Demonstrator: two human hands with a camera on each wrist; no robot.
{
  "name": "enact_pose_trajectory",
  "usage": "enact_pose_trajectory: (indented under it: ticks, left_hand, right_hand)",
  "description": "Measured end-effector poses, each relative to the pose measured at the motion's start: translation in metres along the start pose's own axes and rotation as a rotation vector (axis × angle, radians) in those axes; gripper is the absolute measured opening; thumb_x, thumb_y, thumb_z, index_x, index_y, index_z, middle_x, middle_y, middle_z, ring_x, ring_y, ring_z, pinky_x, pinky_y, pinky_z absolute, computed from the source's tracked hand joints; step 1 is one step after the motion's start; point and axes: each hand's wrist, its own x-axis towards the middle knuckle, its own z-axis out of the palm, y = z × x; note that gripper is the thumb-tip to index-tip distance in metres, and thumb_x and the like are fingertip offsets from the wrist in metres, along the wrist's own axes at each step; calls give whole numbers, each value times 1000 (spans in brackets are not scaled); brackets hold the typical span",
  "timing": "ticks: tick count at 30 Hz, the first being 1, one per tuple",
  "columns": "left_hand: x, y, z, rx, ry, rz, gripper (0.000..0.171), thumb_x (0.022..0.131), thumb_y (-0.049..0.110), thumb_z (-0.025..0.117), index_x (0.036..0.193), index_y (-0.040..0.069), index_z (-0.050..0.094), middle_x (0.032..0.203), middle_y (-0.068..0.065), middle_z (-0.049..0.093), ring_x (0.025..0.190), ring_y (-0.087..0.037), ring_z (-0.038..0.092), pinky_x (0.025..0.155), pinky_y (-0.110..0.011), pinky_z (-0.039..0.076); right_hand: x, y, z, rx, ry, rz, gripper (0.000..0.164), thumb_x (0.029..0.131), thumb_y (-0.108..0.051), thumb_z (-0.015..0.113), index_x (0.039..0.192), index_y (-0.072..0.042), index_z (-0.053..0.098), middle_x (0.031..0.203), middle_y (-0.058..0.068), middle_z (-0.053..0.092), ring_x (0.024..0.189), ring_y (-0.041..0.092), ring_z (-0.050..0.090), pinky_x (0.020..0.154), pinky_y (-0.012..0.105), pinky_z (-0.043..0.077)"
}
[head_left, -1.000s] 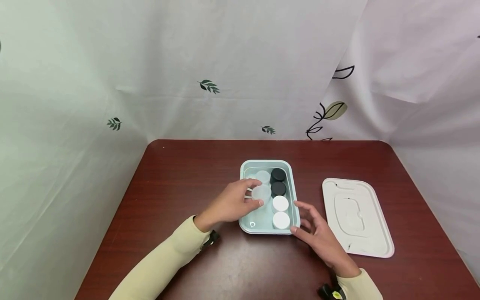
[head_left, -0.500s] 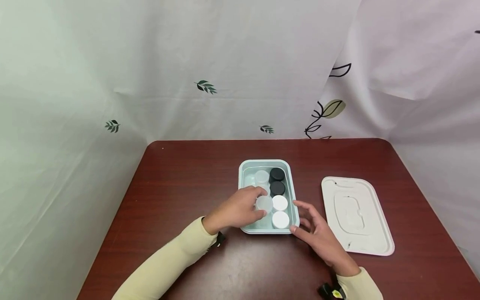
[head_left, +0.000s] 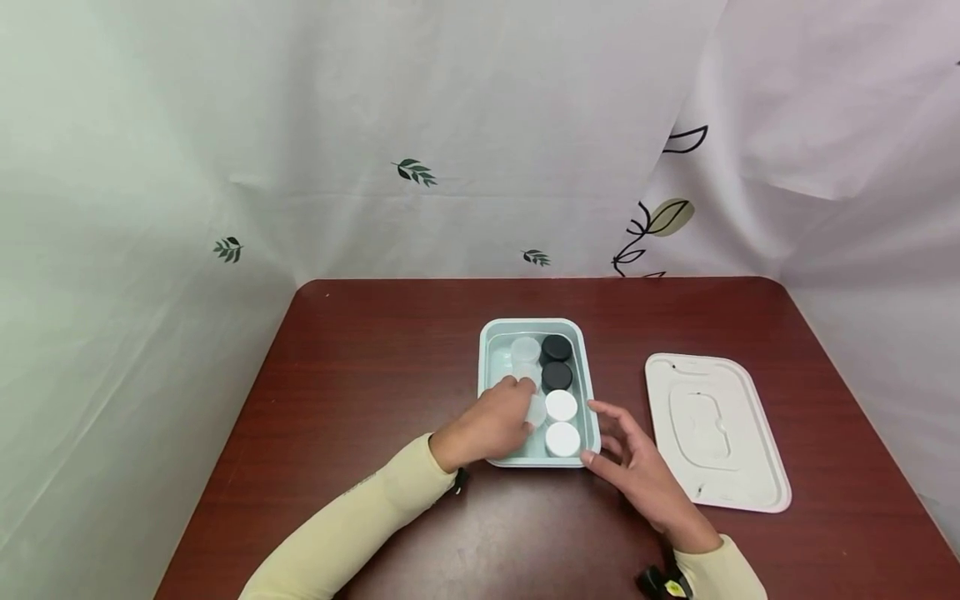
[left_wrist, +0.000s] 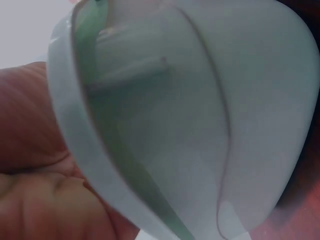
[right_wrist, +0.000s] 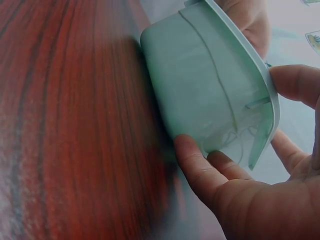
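Observation:
In the head view, a pale green rectangular plastic container stands on the table. My left hand reaches inside it and pinches a small round jar with a translucent lid, partly hidden by the fingers. Beyond that jar are two more translucent-lidded jars. Along the right side, two black-lidded jars and two white-lidded jars form a row. My right hand holds the container's near right corner. The right wrist view has its fingertips against the outer wall, and another at the rim.
A white rectangular lid lies flat on the table to the right of the container. The dark red wooden table has rounded far corners. White cloth printed with leaves hangs behind and at both sides.
The left hand has carried the translucent-lidded jar toward the near side and lowered it beside the white-lidded jars. The right hand has stayed at the container's corner.

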Motion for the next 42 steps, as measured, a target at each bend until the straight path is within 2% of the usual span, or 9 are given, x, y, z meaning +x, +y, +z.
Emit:
enact_pose_trajectory:
  ticks: [4,9,14,18,26,36,38,42]
  left_hand:
    - [1,5,3,79,23,-7,24,94,9,74,110,0,59,93,-13,60,73,-25,58,69,-37,53]
    - [1,9,11,156,76,20,23,87,0,70,105,0,56,85,-13,57,65,-25,58,61,-36,53]
    - [-3,8,19,189,207,97,16,88,-5,66,99,-1,57,85,-13,52,53,-22,49,51,-33,48]
    - [-5,6,22,225,303,158,10,90,-7,64,95,-1,58,87,-13,49,52,-19,43,48,-30,42]
    - [-6,9,19,254,278,133,8,93,-5,63,100,-1,61,88,-13,50,52,-19,46,49,-29,43]
    - [-7,10,13,239,260,115,8,91,-4,66,94,2,62,86,-12,53,57,-21,52,52,-32,49]
    - [-8,11,11,237,258,98,9,91,1,70,96,2,63,88,-12,54,57,-21,52,53,-32,50]
    - [-12,17,6,260,283,96,23,91,16,81,103,3,66,93,-11,59,65,-23,59,60,-33,55]
  right_hand:
    - [0,0,0,-7,6,5,66,100,-12,73,158,-14,40,149,24,51,119,6,67,88,24,59]
    - [0,0,0,-6,4,-2,66,100,-11,73,158,-13,41,149,25,51,119,6,67,88,24,58]
    - [0,-1,0,-6,1,-9,66,101,-10,72,158,-13,40,148,25,50,119,6,67,88,24,58]
    - [-1,-1,0,-7,1,-4,66,101,-11,72,158,-14,40,149,25,50,119,6,67,88,24,58]
    - [-1,-1,0,-12,3,1,66,101,-11,72,158,-15,41,148,24,50,119,5,67,88,24,58]
    - [1,-2,0,-11,3,-7,66,99,-11,74,157,-12,42,146,25,53,118,9,68,87,26,59]
    - [0,-2,0,-13,8,-22,66,99,-9,73,157,-12,42,146,25,53,118,10,69,87,26,59]
    - [-3,-5,-6,-25,45,-62,68,100,-6,72,160,-11,41,145,26,55,118,11,70,88,26,59]
